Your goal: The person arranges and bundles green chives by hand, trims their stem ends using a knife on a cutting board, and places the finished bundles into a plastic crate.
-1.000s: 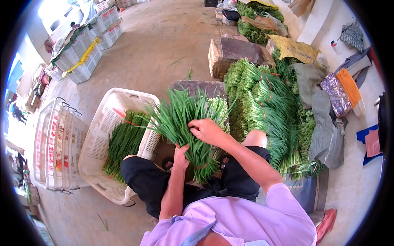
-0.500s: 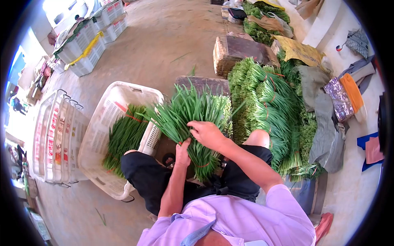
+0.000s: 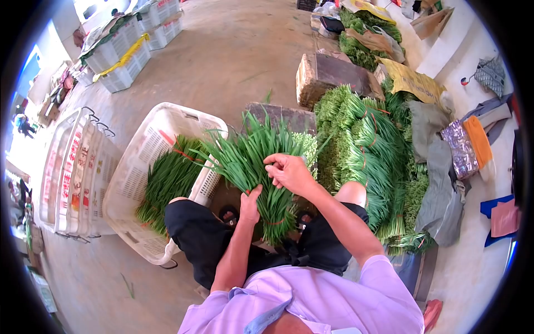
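Observation:
A large bunch of green chives (image 3: 239, 158) stands between my knees, its long leaves fanning up and to the left. My left hand (image 3: 251, 205) grips it from the left side, the thumb pressed against the leaves. Lower down, a red band (image 3: 275, 223) circles the bunch. Above the leaves on the right is my right hand (image 3: 290, 172), its fingers curled with the tips drawn together. Whether a thin leaf is pinched there I cannot make out. Beside my left knee, a white plastic basket (image 3: 130, 167) holds banded chives (image 3: 169, 181).
On the right lie long rows of bundled chives (image 3: 381, 161), beside grey cloth (image 3: 439, 195) and a yellow sack (image 3: 411, 78). A dark-topped box (image 3: 339, 72) is ahead. Stacked white baskets (image 3: 78, 178) stand at the left, with more crates (image 3: 119, 55) farther back.
My right hand has risen slightly and shifted right over the leaves, fingers still curled. My left hand keeps its grip on the bunch. The whole view has shifted slightly.

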`<state>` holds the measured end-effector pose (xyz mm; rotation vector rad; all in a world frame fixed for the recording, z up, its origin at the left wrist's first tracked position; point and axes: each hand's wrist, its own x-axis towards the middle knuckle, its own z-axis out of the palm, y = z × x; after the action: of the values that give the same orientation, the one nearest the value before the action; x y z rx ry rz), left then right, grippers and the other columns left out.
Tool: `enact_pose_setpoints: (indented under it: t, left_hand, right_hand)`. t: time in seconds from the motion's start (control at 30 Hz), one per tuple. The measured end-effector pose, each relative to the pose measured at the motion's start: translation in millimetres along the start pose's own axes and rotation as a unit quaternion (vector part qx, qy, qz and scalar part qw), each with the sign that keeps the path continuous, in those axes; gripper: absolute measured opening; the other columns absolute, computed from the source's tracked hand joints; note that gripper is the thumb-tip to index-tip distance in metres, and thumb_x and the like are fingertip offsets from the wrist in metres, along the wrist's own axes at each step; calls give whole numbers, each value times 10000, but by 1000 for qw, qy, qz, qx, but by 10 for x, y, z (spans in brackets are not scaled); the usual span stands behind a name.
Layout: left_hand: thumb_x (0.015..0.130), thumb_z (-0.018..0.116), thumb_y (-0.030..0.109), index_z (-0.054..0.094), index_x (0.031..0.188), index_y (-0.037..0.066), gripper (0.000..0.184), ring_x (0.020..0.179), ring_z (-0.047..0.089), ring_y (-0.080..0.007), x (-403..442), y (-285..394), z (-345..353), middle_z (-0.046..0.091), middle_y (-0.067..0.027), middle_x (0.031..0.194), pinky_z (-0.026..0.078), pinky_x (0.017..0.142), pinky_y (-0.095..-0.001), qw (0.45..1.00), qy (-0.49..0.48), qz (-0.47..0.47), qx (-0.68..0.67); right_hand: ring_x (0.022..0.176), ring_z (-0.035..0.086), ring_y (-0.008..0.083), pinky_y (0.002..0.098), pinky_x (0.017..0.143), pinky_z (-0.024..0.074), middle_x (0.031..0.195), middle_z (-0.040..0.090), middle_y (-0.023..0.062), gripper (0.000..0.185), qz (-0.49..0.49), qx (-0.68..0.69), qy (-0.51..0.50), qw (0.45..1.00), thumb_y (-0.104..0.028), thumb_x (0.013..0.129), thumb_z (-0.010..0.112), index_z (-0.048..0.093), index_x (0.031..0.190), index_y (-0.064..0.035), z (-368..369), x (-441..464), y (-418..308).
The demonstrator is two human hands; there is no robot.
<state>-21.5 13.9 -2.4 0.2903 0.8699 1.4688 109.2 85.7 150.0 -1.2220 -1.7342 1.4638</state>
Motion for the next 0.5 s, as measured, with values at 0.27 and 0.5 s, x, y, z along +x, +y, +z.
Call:
enact_pose_setpoints:
  t: [0.27, 0.5]
  left_hand:
    - [923, 662, 120, 635, 1176, 27, 270, 904, 661, -167, -24, 9, 28, 672, -45, 1055, 539, 789, -344, 1000, -18, 12, 6]
    - [913, 677, 138, 641, 1162, 42, 270, 911, 639, -154, -12, -26, -13, 663, -29, 1046, 517, 807, -343, 999, -19, 13, 32]
  right_hand:
    - [830, 674, 422, 470, 789, 549, 871, 685, 261, 243, -138, -250, 16, 958, -168, 894, 644, 682, 1027, 32, 262, 362, 120]
    - [785, 686, 387, 460, 787, 553, 793, 690, 231, 213, -97, -260, -4, 961, -149, 882, 619, 697, 972, 28, 270, 415, 128]
